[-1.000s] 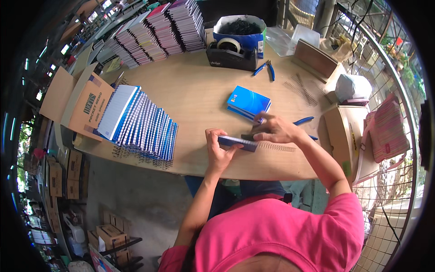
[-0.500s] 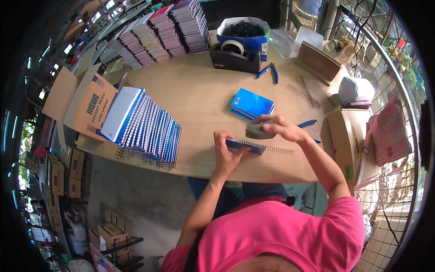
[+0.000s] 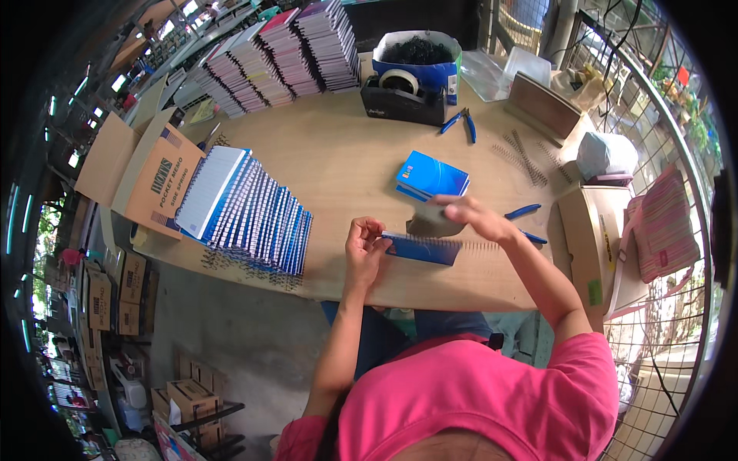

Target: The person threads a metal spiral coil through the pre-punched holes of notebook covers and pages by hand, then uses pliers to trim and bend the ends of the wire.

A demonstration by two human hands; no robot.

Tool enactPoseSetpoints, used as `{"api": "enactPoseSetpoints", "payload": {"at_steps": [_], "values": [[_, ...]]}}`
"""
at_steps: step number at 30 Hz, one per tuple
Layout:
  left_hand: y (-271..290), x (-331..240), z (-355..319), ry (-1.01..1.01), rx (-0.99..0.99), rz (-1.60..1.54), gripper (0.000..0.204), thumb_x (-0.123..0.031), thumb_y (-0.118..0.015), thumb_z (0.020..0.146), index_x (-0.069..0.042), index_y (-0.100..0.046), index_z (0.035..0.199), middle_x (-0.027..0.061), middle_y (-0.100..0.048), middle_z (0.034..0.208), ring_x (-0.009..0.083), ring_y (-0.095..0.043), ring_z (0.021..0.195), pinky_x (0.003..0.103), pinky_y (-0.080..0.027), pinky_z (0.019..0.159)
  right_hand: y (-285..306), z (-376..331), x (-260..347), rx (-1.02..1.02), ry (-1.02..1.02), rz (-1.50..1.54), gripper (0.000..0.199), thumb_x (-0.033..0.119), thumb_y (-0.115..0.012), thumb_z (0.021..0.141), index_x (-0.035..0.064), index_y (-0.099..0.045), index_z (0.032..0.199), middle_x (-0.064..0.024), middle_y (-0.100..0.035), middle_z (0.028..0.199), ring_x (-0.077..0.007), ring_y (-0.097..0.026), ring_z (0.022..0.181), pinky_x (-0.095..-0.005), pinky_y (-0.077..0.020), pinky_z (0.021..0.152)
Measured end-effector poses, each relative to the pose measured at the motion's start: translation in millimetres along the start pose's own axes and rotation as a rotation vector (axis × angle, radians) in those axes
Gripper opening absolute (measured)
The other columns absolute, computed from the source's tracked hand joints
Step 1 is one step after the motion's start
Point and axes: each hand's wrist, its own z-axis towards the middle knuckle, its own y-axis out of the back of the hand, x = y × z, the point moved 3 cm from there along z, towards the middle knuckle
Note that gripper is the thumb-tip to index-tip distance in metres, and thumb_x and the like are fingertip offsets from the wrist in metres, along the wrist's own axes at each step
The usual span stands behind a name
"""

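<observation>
My left hand (image 3: 364, 244) pinches the left end of a small blue notebook (image 3: 421, 250) near the table's front edge. A thin wire spring coil (image 3: 483, 246) runs along the notebook's upper edge and sticks out past its right end. In my right hand (image 3: 470, 213) is a dark grey block (image 3: 435, 223), blurred by motion, just above the coil; whether it touches the wire I cannot tell. Beyond it lies a small stack of blue notebooks (image 3: 432, 175). Blue-handled pliers (image 3: 524, 221) lie partly hidden behind my right wrist.
Spiral-bound notebooks (image 3: 250, 211) are piled at the left beside an open carton (image 3: 157, 173). Toward the back stand tall notebook stacks (image 3: 288, 58), a tape dispenser (image 3: 403, 100), a box of dark wire (image 3: 453, 77) and more pliers (image 3: 465, 123). Loose coils (image 3: 526, 157) lie at the right.
The notebook's blue cover now faces up more, and my left hand has shifted left to its end. The grey block has moved slightly left along the coil.
</observation>
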Motion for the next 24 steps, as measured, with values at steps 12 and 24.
{"api": "enactPoseSetpoints", "payload": {"at_steps": [12,24], "values": [[-1.9,-5.7,2.4,-0.006,0.019,0.037,0.048,0.012,-0.069,0.085,-0.009,-0.047,0.122,0.0036,-0.060,0.103,0.0107,-0.061,0.093,0.024,-0.053,0.079,-8.4,11.9,-9.2,-0.017,-0.083,-0.163,0.059,0.052,-0.052,0.101,-0.0034,-0.069,0.114,-0.0141,-0.068,0.117,-0.0293,-0.064,0.107,-0.0376,-0.0497,0.093],[-5.3,-7.4,-2.4,0.046,0.029,-0.036,0.052,0.010,-0.070,0.085,-0.008,-0.045,0.127,0.0054,-0.063,0.103,0.0116,-0.061,0.095,0.025,-0.053,0.083,-21.4,26.1,-8.4,0.052,0.065,-0.569,0.051,0.044,-0.053,0.103,-0.0019,-0.072,0.114,-0.0165,-0.066,0.122,-0.0330,-0.060,0.119,-0.0418,-0.0481,0.100]]}}
